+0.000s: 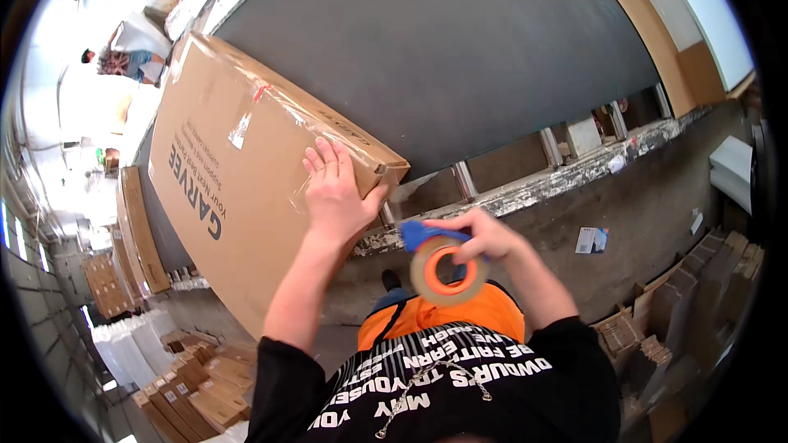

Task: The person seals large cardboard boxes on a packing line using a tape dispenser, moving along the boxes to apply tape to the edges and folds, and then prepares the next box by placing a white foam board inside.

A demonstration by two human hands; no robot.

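Note:
A large, flat cardboard box (pixel 238 156) lies slanted across the left of the work surface, its near end jutting past the edge towards me. Clear tape runs along its upper side and end, with a small red mark on it. My left hand (pixel 338 193) rests on the box near its right corner, fingers stretched out and spread. Held in front of my waist, my right hand (pixel 484 238) grips a tape dispenser (pixel 447 267) with a blue head and an orange hub carrying a roll of tan tape. The dispenser is apart from the box.
The dark grey flat surface (pixel 460 41) lies over metal rollers (pixel 464 182) on a worn, paint-chipped frame (pixel 525 193). Stacked flat cartons (pixel 681 295) stand at right, more boxes (pixel 197 385) at lower left. A paper sheet (pixel 592 240) lies on the floor. Another person (pixel 131 64) is at far left.

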